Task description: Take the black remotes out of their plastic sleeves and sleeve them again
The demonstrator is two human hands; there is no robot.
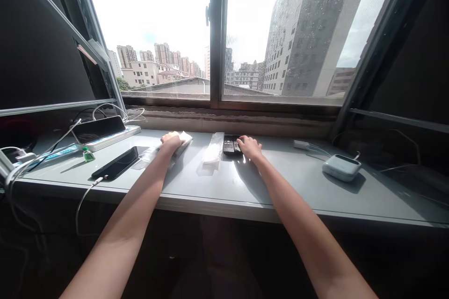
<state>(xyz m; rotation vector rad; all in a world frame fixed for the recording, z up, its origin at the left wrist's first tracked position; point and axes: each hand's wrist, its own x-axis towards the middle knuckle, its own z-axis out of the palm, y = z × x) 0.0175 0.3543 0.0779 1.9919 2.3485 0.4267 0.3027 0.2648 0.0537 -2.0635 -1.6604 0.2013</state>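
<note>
Bright daylight pouring through a wide, dark-framed two-pane window (pixel 216 37), tall pale buildings (pixel 168 53) beyond the glass, black panels (pixel 414 56) flanking both sides, and sunlight glaring off a long, pale grey, smooth-topped table (pixel 287 177) just below the sill.

- We see a pale grey-blue desk (pixel 217 191).
- Our flat phone (pixel 117 163) is black.
- We see a green bottle (pixel 88 154).
- Our keypad (pixel 228 146) is black with pale keys.
- We see the grey tower (pixel 312 37)'s dark window rows.
</note>
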